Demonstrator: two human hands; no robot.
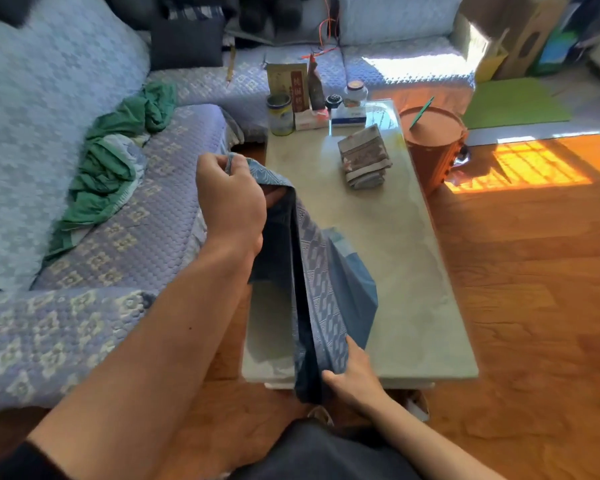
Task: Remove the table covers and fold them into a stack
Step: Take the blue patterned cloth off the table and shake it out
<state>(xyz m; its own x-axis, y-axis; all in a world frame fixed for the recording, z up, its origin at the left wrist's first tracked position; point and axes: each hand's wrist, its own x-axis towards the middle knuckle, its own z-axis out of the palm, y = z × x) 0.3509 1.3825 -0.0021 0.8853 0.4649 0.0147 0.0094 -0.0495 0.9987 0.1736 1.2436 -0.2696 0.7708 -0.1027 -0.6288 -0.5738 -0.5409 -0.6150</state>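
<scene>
While both hands clutch it, a blue cover (pixel 321 271) hangs folded lengthwise over the near end of the worktop (pixel 413 271).

Head view: the left hand (pixel 231 199) is raised, its grip pinched tight on the cover's top edge; the right hand (pixel 355 375) is low at the worktop's near edge, its grip clamped on the cover's bottom end, so the cloth stretches between them, patterned side out, partly resting on the stone top. Farther along the worktop lies a folded stack (pixel 364 157), well apart from the held cover, and past it a cluster of jars and boxes (pixel 312 105). A green cloth (pixel 115 157) lies rumpled on the sofa (pixel 49 133) at left. A red bucket (pixel 433 143) stands on the wooden floor just beside the worktop.
</scene>
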